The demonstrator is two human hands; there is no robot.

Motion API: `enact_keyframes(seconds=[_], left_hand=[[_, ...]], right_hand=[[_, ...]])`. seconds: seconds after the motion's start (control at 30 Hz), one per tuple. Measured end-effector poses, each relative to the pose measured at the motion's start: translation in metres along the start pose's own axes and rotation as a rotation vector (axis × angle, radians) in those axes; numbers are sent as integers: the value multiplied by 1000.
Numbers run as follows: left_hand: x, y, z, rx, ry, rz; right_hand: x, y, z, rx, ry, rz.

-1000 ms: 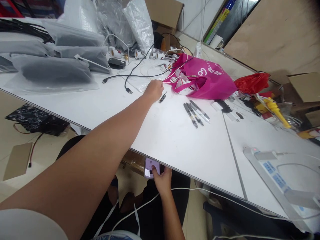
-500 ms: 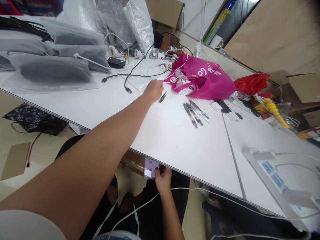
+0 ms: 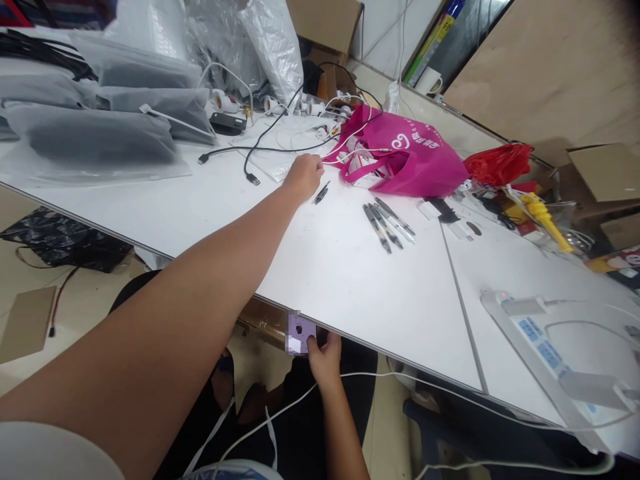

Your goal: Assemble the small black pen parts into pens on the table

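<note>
A right hand (image 3: 325, 360) grips a lit phone (image 3: 301, 335), its thumb against the screen, just under the tabletop's (image 3: 340, 267) near edge. The left hand (image 3: 303, 179) rests curled closed beside a small dark piece (image 3: 321, 193), its contents hidden. White lettering on the pink bag (image 3: 425, 160) is largely unreadable.

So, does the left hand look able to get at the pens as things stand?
Probably yes: only a small dark item and bare tabletop seem to lie between the left hand and the pens.
</note>
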State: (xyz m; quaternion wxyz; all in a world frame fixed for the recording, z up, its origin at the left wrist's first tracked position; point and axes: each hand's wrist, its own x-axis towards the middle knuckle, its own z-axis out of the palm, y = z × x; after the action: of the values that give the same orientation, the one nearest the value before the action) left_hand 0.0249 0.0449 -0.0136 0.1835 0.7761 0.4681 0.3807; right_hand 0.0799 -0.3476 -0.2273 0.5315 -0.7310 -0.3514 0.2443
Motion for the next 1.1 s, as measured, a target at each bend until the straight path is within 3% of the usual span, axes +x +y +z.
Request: enact_keyframes(seconds=[0.3,0.87,1.1], left_hand=[[-1,2,-2,30,-9,12],[-3,0,2,-32,0,-44],[-2,-1,0,26,-28,26]], right_hand=[[2,7,-1,68,-35,29],[4,6,-4,-32,-29,2],[6,7,-6,-9,-29,-35]])
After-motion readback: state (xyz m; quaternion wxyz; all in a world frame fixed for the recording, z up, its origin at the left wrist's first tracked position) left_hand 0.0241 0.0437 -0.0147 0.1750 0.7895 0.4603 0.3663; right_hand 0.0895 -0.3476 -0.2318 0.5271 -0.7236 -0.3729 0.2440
